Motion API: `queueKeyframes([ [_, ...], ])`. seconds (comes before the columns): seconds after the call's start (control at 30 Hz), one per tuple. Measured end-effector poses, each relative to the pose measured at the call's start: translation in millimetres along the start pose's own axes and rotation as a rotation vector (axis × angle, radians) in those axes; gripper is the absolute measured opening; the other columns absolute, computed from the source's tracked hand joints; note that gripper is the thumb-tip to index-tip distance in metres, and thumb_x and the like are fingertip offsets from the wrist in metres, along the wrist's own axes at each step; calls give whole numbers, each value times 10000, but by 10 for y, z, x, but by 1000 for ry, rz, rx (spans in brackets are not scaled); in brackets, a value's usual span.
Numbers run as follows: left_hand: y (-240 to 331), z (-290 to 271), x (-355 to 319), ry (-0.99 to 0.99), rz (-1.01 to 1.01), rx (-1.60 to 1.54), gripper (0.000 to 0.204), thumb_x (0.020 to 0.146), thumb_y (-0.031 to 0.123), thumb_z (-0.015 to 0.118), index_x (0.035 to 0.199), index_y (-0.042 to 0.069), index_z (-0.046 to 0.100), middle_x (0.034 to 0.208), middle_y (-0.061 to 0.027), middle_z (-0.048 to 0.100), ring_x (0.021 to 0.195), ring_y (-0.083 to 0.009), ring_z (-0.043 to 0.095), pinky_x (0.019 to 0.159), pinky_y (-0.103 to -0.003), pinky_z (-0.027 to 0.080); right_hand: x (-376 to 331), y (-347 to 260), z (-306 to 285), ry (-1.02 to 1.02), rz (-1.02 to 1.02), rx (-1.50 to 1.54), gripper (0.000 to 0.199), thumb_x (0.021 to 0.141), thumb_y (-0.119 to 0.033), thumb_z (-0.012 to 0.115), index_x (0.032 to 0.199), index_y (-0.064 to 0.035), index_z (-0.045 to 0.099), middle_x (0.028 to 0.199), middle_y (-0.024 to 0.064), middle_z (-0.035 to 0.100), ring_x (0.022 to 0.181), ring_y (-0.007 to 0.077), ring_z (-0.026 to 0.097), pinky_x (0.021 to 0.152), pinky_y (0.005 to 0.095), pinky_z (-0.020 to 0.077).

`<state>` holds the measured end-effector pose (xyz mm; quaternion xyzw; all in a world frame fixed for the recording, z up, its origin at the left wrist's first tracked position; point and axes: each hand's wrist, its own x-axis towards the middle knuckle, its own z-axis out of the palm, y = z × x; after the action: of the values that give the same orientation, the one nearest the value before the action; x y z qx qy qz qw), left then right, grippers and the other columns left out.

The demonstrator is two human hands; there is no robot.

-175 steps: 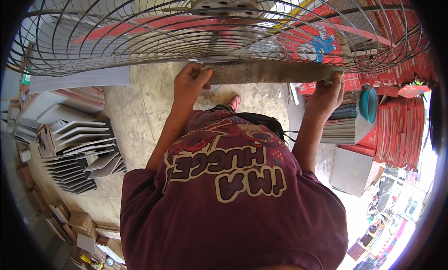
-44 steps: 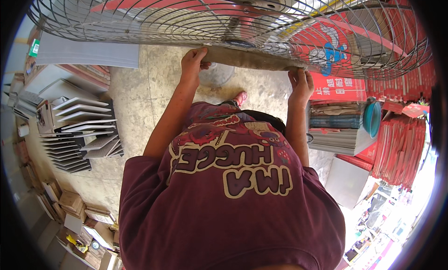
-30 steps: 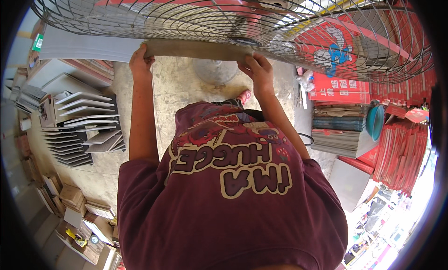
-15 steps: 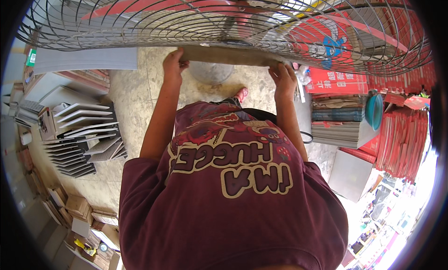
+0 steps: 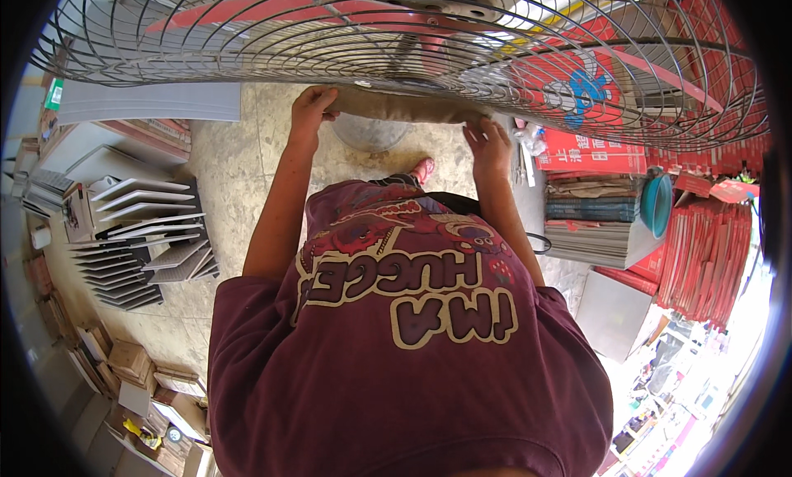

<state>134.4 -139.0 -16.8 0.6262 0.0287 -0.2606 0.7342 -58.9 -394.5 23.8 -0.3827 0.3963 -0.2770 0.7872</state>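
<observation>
A long brown flat piece, like a folded strip of cardboard (image 5: 404,108), lies level in front of my chest, just under the rim of a large wire fan guard (image 5: 247,61). My left hand (image 5: 311,112) grips its left end. My right hand (image 5: 488,143) holds its right end, fingers curled over the edge. Behind the guard I see red fan blades (image 5: 239,11) and the hub. My maroon printed shirt fills the lower middle of the view.
A round grey fan base (image 5: 371,133) stands on the concrete floor below the strip. Grey sheets fanned in a rack (image 5: 140,238) are at the left. Stacked boards (image 5: 590,225), red cartons (image 5: 701,246) and a teal bowl (image 5: 656,203) are at the right. Cardboard boxes (image 5: 132,361) sit lower left.
Both hands have stayed on the strip while sliding along it: spread wide at first, shifted left a second ago, now back near the middle and closer together. The view has tilted slightly.
</observation>
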Motion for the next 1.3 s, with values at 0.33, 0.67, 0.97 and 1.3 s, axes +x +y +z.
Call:
queueKeyframes([
  [0.33,242,-944,24,309,53,-288,258,825,227,629,983,27,587,760,-52,584,592,-130,524,546,-274,447,-196,193,596,-267,196,-81,217,855,-85,555,1024,44,514,950,129,595,865,248,622,808,354,533],
  [0.67,-92,-281,79,191,-91,-278,319,808,267,646,1029,47,582,776,-48,594,605,-138,551,553,-272,474,-23,3,140,-109,41,2,174,855,-69,561,998,14,506,932,127,597,820,261,620,803,396,535],
  [0.97,-318,608,-204,-147,-182,-173,298,834,222,614,1030,8,545,832,-93,613,638,-197,621,547,-280,483,44,-318,-277,203,-205,138,136,849,-59,539,975,-17,504,929,104,585,830,224,611,779,366,542],
  [1.3,-33,-253,-73,159,-30,-215,301,842,240,606,1033,14,551,819,-86,610,658,-174,588,615,-305,493,-129,-10,116,-62,-21,51,185,858,-61,543,1019,20,499,960,128,588,845,259,612,797,394,538],
])
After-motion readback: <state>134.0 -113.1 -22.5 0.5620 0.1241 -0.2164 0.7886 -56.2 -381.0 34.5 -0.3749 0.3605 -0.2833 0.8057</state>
